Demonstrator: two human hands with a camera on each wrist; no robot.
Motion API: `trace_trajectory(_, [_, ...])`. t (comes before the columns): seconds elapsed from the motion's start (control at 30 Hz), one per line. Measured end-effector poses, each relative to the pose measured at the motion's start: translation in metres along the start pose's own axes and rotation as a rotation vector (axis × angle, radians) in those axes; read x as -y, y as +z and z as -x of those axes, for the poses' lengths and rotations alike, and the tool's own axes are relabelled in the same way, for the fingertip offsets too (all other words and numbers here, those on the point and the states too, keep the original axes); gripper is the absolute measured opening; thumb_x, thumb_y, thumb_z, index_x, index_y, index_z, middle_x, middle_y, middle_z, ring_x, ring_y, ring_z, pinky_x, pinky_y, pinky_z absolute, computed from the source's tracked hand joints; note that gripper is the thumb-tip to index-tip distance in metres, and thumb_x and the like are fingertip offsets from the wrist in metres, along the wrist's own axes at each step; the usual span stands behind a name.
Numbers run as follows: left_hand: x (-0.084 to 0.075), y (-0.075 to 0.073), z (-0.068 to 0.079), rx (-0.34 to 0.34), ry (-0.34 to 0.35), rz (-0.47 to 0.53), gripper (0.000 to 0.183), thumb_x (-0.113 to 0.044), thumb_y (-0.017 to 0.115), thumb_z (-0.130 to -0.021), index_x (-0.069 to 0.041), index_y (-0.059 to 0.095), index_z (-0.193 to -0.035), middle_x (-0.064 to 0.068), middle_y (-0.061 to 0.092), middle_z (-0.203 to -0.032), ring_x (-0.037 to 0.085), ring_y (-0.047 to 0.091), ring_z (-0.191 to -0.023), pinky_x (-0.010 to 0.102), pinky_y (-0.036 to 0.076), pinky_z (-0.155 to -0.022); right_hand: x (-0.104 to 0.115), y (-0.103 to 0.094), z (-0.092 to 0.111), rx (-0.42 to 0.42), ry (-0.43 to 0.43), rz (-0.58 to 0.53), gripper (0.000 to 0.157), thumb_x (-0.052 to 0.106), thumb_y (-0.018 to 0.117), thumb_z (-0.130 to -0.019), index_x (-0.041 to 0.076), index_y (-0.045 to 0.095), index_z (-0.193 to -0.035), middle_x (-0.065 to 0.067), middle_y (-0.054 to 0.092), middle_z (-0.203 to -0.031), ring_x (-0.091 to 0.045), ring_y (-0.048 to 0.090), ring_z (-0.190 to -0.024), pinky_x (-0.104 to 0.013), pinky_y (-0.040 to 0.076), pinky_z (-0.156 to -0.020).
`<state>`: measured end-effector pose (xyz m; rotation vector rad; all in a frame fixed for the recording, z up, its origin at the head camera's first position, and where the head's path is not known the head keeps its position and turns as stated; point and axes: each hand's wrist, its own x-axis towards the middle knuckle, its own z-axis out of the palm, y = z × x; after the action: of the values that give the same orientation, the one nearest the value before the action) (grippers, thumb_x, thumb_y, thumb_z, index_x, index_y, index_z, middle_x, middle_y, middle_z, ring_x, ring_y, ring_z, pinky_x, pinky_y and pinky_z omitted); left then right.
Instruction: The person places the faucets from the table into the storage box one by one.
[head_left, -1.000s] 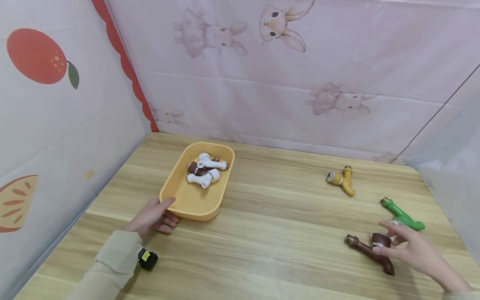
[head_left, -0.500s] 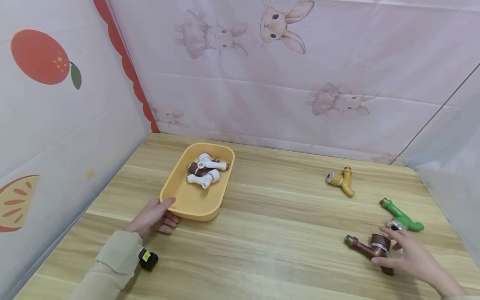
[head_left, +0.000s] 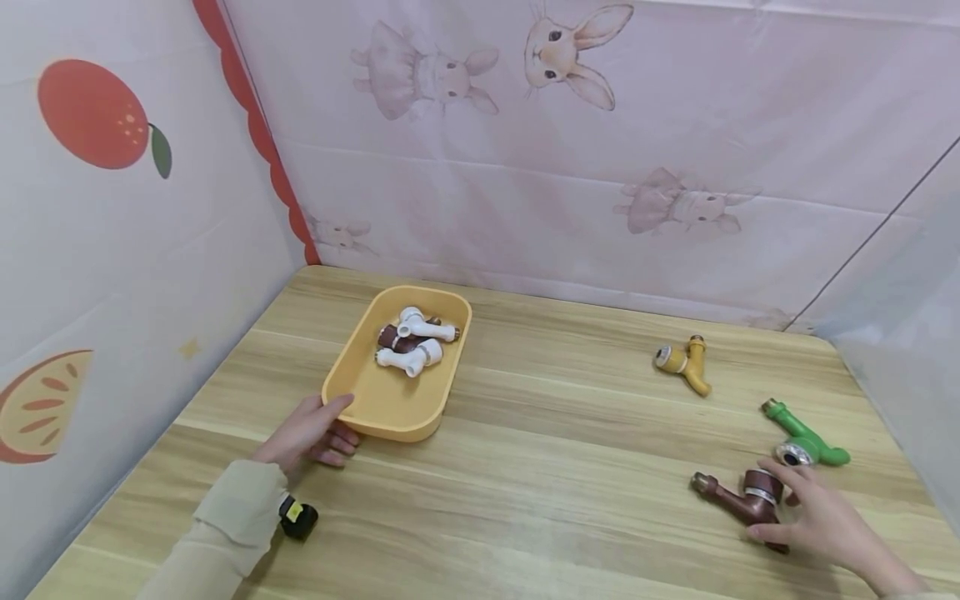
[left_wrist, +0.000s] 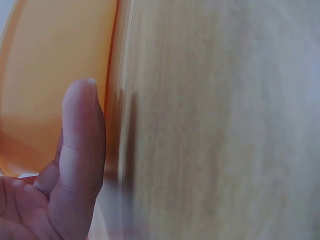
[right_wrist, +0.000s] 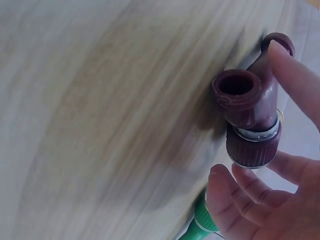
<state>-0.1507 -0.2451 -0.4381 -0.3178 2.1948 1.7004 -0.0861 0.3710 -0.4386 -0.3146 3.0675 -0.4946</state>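
My left hand [head_left: 311, 429] holds the near left corner of a yellow tray [head_left: 405, 432], thumb over the rim and fingers outside below it. The left wrist view shows that thumb [left_wrist: 82, 140] along the tray's wall [left_wrist: 55, 65]. On the right, my right hand [head_left: 813, 508] spans a brown faucet [head_left: 731, 500] lying on the table, thumb by its lower end and fingers at its ribbed knob. In the right wrist view the thumb [right_wrist: 295, 75] overlaps the brown faucet [right_wrist: 257, 102], while curled fingers [right_wrist: 250, 195] sit close beside the knob.
Inside the tray lie two white faucets [head_left: 411, 358] and a brown one [head_left: 390, 337]. Just beyond my right hand is a green faucet [head_left: 806, 433]; a yellow faucet [head_left: 693, 367] lies farther back. Printed cloth walls [head_left: 480, 208] border the wooden table [head_left: 540, 417].
My right hand has shifted from the brown faucet's knob, spreading thumb and fingers wider around its body. The faucet stays in place. The left hand and tray look unmoved.
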Motion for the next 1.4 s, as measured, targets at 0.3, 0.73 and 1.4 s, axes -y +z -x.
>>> trace_trajectory(0.3, [-0.0012, 0.0002, 0.0012, 0.000, -0.008, -0.003, 0.051, -0.039, 0.040, -0.095, 0.005, 0.033, -0.120, 0.012, 0.061, -0.073, 0.019, 0.061, -0.061, 0.037, 0.055, -0.056, -0.0009, 0.0023, -0.0027, -0.028, -0.017, 0.016, 0.085, 0.037, 0.085, -0.054, -0.009, 0.049, -0.116, -0.018, 0.053, -0.091, -0.020, 0.048, -0.070, -0.031, 0.040, -0.054])
trace_trajectory(0.73, [-0.0016, 0.0011, 0.0013, 0.001, -0.015, 0.009, 0.050, -0.039, 0.040, -0.095, 0.004, 0.034, -0.120, 0.011, 0.061, -0.073, 0.019, 0.061, -0.061, 0.037, 0.055, -0.056, -0.0008, 0.0043, -0.0052, 0.010, -0.001, 0.025, 0.088, 0.040, 0.085, -0.051, -0.012, 0.047, -0.111, -0.018, 0.056, -0.092, -0.023, 0.050, -0.076, -0.036, 0.043, -0.058])
trace_trajectory(1.4, [0.0002, 0.0017, 0.0002, -0.005, -0.004, 0.000, 0.052, -0.039, 0.039, -0.095, 0.005, 0.033, -0.121, 0.013, 0.061, -0.074, 0.019, 0.060, -0.061, 0.037, 0.055, -0.057, 0.0088, 0.0013, -0.0061, -0.083, -0.041, -0.005, 0.073, 0.042, 0.085, -0.052, -0.002, 0.054, -0.101, -0.003, 0.055, -0.081, -0.011, 0.047, -0.068, -0.025, 0.039, -0.052])
